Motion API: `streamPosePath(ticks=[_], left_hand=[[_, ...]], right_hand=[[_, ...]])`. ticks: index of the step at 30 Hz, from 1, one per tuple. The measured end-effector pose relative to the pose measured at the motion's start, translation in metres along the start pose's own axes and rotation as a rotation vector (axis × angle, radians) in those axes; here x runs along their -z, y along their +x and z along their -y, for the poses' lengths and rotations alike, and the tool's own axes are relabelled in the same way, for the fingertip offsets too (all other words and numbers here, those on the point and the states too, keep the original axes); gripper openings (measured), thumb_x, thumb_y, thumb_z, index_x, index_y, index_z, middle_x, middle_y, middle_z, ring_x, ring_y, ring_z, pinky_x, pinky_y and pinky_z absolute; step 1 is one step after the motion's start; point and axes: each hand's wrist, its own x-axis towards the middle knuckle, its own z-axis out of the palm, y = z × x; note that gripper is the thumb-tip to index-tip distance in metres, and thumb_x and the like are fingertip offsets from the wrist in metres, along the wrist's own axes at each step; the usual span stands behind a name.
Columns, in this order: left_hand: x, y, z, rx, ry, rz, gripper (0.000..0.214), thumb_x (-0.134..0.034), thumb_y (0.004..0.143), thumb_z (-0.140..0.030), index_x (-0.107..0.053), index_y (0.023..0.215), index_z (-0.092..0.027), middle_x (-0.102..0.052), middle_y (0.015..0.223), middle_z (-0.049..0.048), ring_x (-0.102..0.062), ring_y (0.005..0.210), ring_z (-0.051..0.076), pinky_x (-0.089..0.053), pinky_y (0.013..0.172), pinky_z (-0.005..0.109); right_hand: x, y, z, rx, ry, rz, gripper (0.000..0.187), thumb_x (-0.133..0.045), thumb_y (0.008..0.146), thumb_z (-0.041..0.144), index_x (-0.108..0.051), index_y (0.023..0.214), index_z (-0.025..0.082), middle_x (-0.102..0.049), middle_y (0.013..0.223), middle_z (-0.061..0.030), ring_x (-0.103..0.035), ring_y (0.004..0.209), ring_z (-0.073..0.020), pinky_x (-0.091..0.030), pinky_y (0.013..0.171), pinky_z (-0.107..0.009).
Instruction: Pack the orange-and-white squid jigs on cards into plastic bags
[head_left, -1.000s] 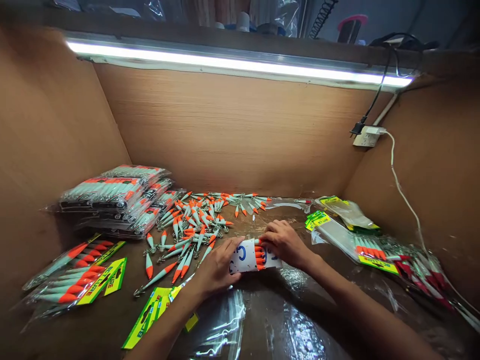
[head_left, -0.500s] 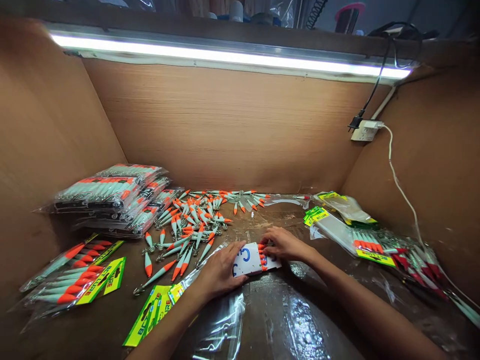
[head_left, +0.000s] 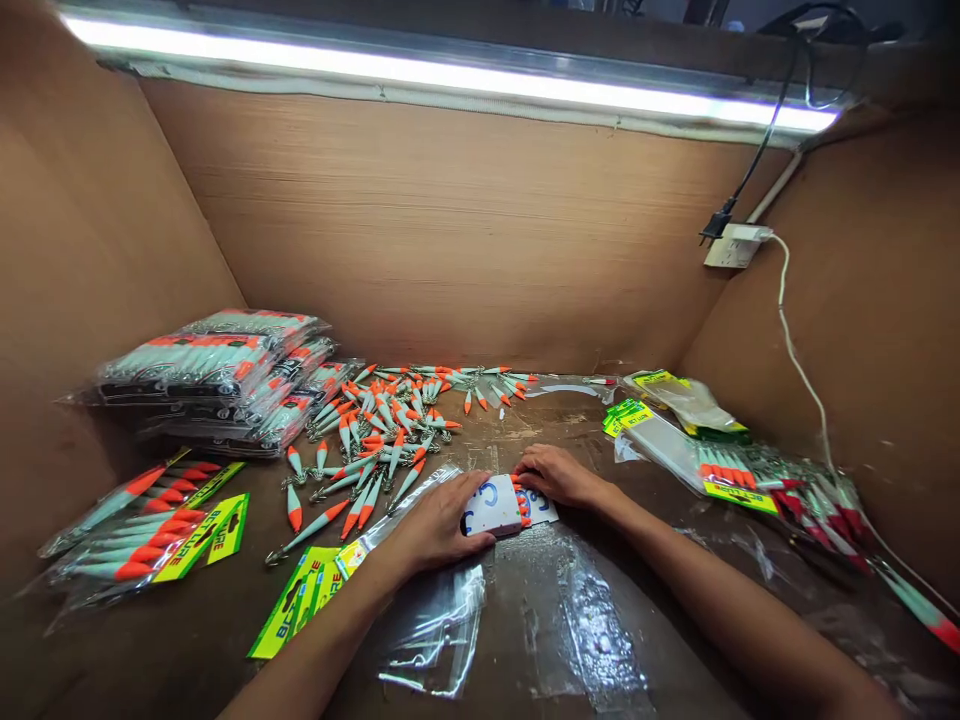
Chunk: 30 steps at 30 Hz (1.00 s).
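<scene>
Near the middle of the brown table lies a white card sleeve (head_left: 495, 505) with blue lettering. Orange tips of several fishing lures (head_left: 523, 508) stick out of its right end. My left hand (head_left: 439, 522) is wrapped round the sleeve's left part, thumb along the near edge. At the other end, my right hand (head_left: 559, 474) has its curled fingers on the orange tips; its fingertips are partly hidden. Under my left forearm are clear plastic bags (head_left: 442, 620) and yellow-green header cards (head_left: 296, 600).
Loose orange-and-pale lures (head_left: 390, 420) are heaped behind my left hand. Bagged lures are stacked (head_left: 217, 375) at the back left, with carded packs (head_left: 150, 530) in front. More packs (head_left: 739, 470) and red-tipped lures (head_left: 832, 515) lie right, below a hanging white cable (head_left: 795, 350).
The view has tilted down slightly. My right fingers have shifted a little at the sleeve's right end, and less of the orange tips shows. My left hand keeps its hold.
</scene>
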Motion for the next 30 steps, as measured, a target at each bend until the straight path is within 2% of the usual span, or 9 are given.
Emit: streamPosePath(ticks=[5,12,16,21,23,25,26,28,30], left_hand=[[0.001,0.0,-0.001,0.002,0.012,0.008,0.08,-0.072,0.078,-0.047,-0.036,0.147,-0.028,-0.046,0.146,0.0056,-0.049,0.13,0.026,-0.039,0.112,0.039],[-0.002,-0.002,0.002,-0.01,0.044,0.007,0.081,-0.07,0.08,-0.052,-0.036,0.15,-0.029,-0.044,0.148,0.0073,-0.047,0.132,0.028,-0.037,0.112,0.041],[-0.006,-0.006,0.002,-0.017,0.119,0.014,0.084,-0.067,0.082,-0.058,-0.03,0.153,-0.031,-0.037,0.152,0.009,-0.041,0.136,0.031,-0.034,0.113,0.045],[-0.003,-0.003,-0.005,0.008,0.164,-0.197,0.08,-0.063,0.086,-0.057,-0.031,0.152,-0.025,-0.052,0.13,0.0128,-0.053,0.118,0.029,-0.043,0.104,0.044],[-0.002,0.0,-0.01,0.021,0.135,-0.345,0.08,-0.063,0.088,-0.054,-0.028,0.152,-0.023,-0.052,0.127,0.0126,-0.053,0.116,0.028,-0.043,0.103,0.044],[-0.006,0.001,-0.018,0.044,0.087,-0.468,0.08,-0.064,0.088,-0.051,-0.025,0.153,-0.024,-0.05,0.129,0.0123,-0.051,0.118,0.028,-0.042,0.103,0.045],[-0.008,0.001,-0.024,0.049,0.061,-0.505,0.08,-0.065,0.088,-0.049,-0.025,0.153,-0.024,-0.05,0.131,0.0121,-0.051,0.119,0.029,-0.042,0.104,0.045],[-0.014,0.0,-0.035,0.022,0.012,-0.498,0.085,-0.068,0.085,-0.047,-0.023,0.153,-0.026,-0.049,0.133,0.0119,-0.05,0.121,0.029,-0.041,0.105,0.045],[-0.015,-0.004,-0.042,-0.059,-0.026,-0.383,0.102,-0.076,0.076,-0.051,-0.017,0.155,-0.025,-0.046,0.138,0.0131,-0.049,0.125,0.03,-0.042,0.106,0.042]], right_hand=[[-0.004,0.002,0.0,0.015,-0.046,-0.064,0.02,-0.061,0.092,0.03,-0.069,0.101,0.014,-0.058,0.1,-0.0057,-0.048,0.095,-0.006,-0.034,0.087,-0.014],[-0.005,0.001,0.003,0.023,-0.008,-0.026,0.024,-0.054,0.096,0.033,-0.072,0.109,0.022,-0.059,0.101,-0.0045,-0.051,0.095,-0.0047,-0.037,0.089,-0.013],[0.013,0.0,0.003,-0.141,0.067,-0.103,0.036,-0.057,0.093,0.037,-0.066,0.122,0.017,-0.059,0.111,-0.0069,-0.054,0.101,-0.0066,-0.04,0.09,-0.013],[0.037,-0.02,0.019,-0.394,0.191,-0.162,0.069,-0.032,0.099,0.059,-0.069,0.084,0.003,-0.06,0.074,-0.0099,-0.048,0.061,-0.0042,-0.035,0.061,-0.012],[0.031,-0.033,0.039,-0.437,0.272,-0.135,0.08,-0.022,0.097,0.068,-0.068,0.085,0.003,-0.06,0.074,-0.0104,-0.049,0.057,-0.0042,-0.035,0.056,-0.012],[0.011,-0.044,0.065,-0.436,0.416,-0.121,0.081,-0.017,0.097,0.071,-0.065,0.106,0.006,-0.064,0.09,-0.0116,-0.056,0.065,-0.0061,-0.043,0.061,-0.014],[-0.002,-0.047,0.077,-0.414,0.676,-0.14,0.075,-0.028,0.094,0.073,-0.06,0.119,0.01,-0.063,0.105,-0.0126,-0.06,0.076,-0.0087,-0.048,0.067,-0.016],[-0.029,-0.048,0.095,-0.329,1.084,-0.176,0.071,-0.048,0.087,0.072,-0.049,0.132,0.017,-0.058,0.12,-0.0125,-0.063,0.095,-0.0142,-0.052,0.078,-0.021],[-0.048,-0.046,0.1,-0.328,1.291,-0.309,0.073,-0.061,0.078,0.066,-0.047,0.13,0.017,-0.056,0.122,-0.0132,-0.062,0.098,-0.0168,-0.052,0.08,-0.024]])
